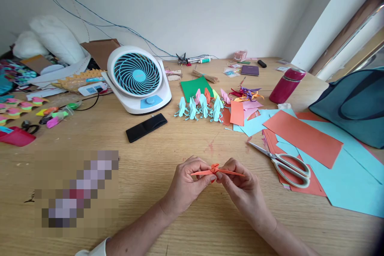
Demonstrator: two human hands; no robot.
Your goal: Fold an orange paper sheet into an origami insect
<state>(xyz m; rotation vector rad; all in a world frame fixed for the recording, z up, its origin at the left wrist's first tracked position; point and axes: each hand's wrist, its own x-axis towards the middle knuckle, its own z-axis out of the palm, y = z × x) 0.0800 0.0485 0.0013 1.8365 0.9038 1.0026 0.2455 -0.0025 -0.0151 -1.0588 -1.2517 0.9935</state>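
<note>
Between both hands, low in the middle of the head view, is a folded orange paper piece (215,169) with a small knotted centre and two narrow arms pointing left and right. My left hand (187,182) pinches it just left of the centre, thumb and fingers closed. On the other side, my right hand (241,186) grips it close to the centre, its thumb near the left thumb. Beyond the hands stand several light blue folded paper figures (204,108), with pink and orange ones behind them.
Scissors (292,170) lie on orange and light blue sheets (351,176) at the right. A white fan (138,76) and a black case (147,127) are left of centre. A red bottle (287,85) and blue bag (354,104) stand at the right.
</note>
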